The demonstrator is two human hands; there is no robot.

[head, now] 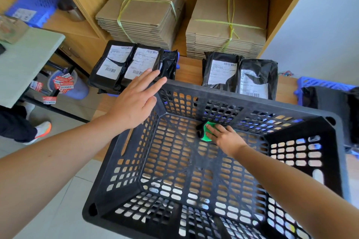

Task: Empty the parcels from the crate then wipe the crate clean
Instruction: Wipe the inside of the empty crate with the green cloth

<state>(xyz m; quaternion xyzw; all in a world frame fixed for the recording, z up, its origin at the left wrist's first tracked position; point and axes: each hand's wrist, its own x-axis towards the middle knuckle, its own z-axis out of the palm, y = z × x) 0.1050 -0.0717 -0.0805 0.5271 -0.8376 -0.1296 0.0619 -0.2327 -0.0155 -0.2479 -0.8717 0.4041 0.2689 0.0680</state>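
Wiping inside the empty black crate (233, 101) on the table (188, 70), pressing the green cloth (206, 132) flat on its floor with right hand (227, 137), fingers straight. Reaching left hand (134, 101), open wide, at the far corner, likely steadying. Resting behind: parcels (126, 64).

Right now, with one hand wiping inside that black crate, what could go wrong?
1. The crate seems to overhang the wooden surface: pale floor shows through its near holes. The left hand is open, not gripping the rim, so a hard press might tip it.
2. The right hand presses the green cloth near the far wall; the crate could slide into the black parcels just behind it.
3. The cloth might snag in the floor slots.
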